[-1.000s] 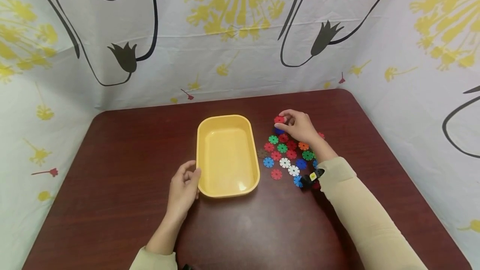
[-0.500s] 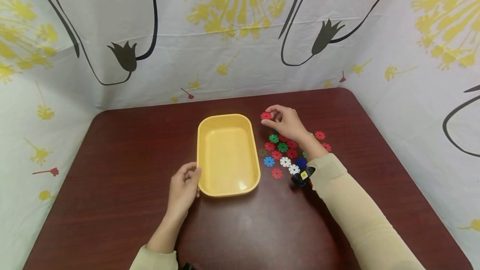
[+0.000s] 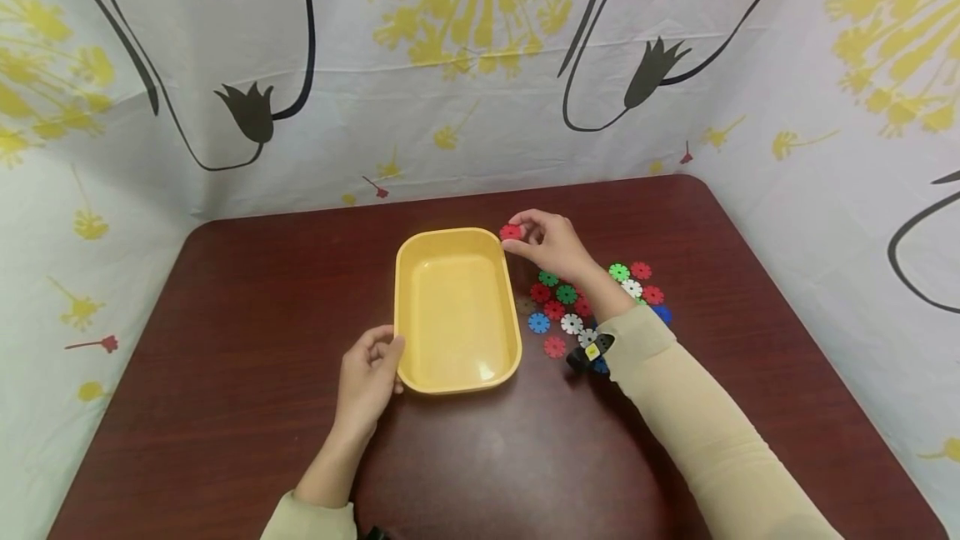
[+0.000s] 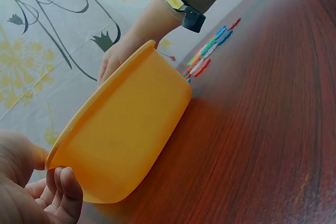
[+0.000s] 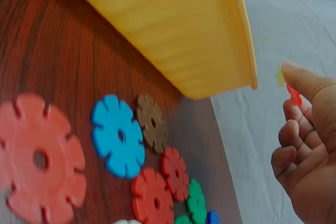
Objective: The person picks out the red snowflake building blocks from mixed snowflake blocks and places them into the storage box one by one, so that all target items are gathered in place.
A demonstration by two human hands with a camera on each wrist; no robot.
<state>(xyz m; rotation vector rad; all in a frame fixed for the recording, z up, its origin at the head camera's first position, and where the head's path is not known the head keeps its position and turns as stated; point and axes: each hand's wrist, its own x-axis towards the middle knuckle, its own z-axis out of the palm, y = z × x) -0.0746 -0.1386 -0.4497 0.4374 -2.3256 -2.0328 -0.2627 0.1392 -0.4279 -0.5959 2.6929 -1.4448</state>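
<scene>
The yellow tray [image 3: 457, 311] sits on the brown counter [image 3: 225, 407], and the left hand [image 3: 366, 377] rests open against its near corner. The right hand [image 3: 551, 244] pinches a small red disc [image 3: 511, 232] at its fingertips, just beside the tray's far corner. It seems best to carry the disc over the rim before letting go.

In the right wrist view the fingers of the right hand [image 5: 307, 150] cover most of the red disc [image 5: 294, 96]. The forearm [image 3: 600, 294] hides part of the disc pile [image 3: 570, 307]. The left hand [image 4: 31, 192] is cut by the picture's lower-left corner.
</scene>
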